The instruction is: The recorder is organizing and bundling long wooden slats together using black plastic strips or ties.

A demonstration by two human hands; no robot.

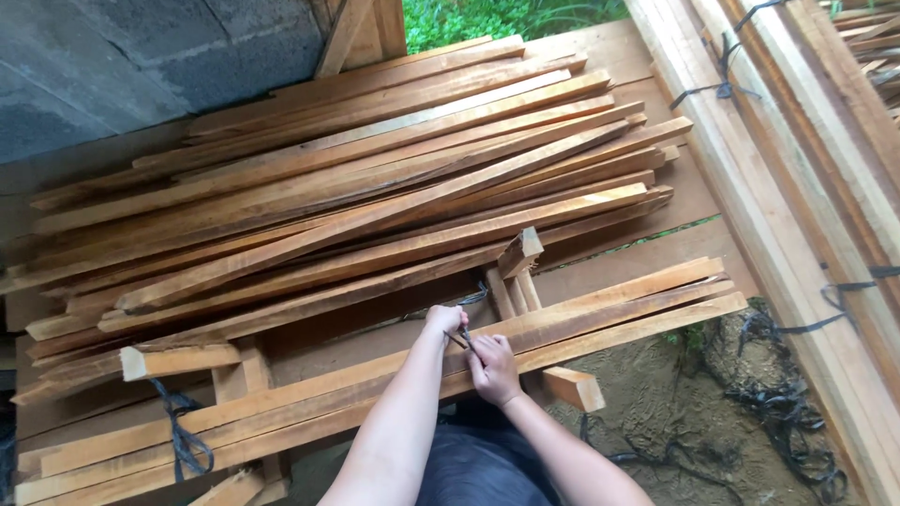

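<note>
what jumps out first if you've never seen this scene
A big loose heap of reddish wooden slats fills the middle, fanned out on a platform. Near the bottom, the left hand and right hand meet over a flat row of slats, both pinching a dark strap. Paler tied timber bundles run down the right.

Both of the person's forearms were bare to the lower edge of the view, with no sleeve, glove, watch or ring to be seen on them. The left hand point(444, 321) and the right hand point(493, 367) were likewise uncovered. Between the arms showed dark grey clothing point(478, 468) with faint creases.
</note>
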